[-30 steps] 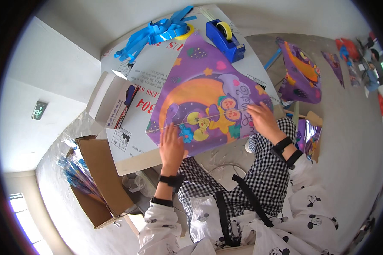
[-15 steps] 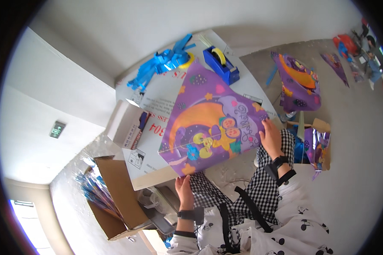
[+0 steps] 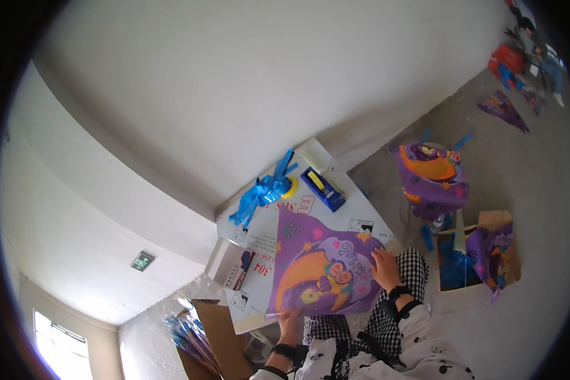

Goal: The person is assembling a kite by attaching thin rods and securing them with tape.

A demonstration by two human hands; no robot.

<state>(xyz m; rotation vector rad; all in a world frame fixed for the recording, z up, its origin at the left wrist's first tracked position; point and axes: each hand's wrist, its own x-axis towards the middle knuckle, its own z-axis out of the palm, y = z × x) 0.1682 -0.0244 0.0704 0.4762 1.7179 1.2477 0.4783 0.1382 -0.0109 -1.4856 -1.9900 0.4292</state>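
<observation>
A purple printed sheet [image 3: 323, 272] with an orange moon, stars and cartoon figures is spread over the near part of the white table. Its corner points toward the far side of the table. My left hand [image 3: 289, 326] grips the sheet's near left edge, its fingers partly hidden. At the right edge, my right hand [image 3: 386, 269] holds the sheet with the fingers on top and the thumb hidden. Beyond the sheet lie a bundle of blue ribbon strips [image 3: 259, 195] and a blue tape dispenser [image 3: 323, 190] with a yellow roll.
An open white box [image 3: 225, 263] stands at the table's left. Below it is a brown carton [image 3: 218, 335] with thin shiny strips. To my right, another printed sheet [image 3: 432, 177] rests above a carton [image 3: 513, 253] of purple and blue material. People [image 3: 538, 50] sit farther off.
My view has tilted up, so the table and sheet appear lower. Both hands stay at the sheet's edges; the left one now overlaps its near left edge more.
</observation>
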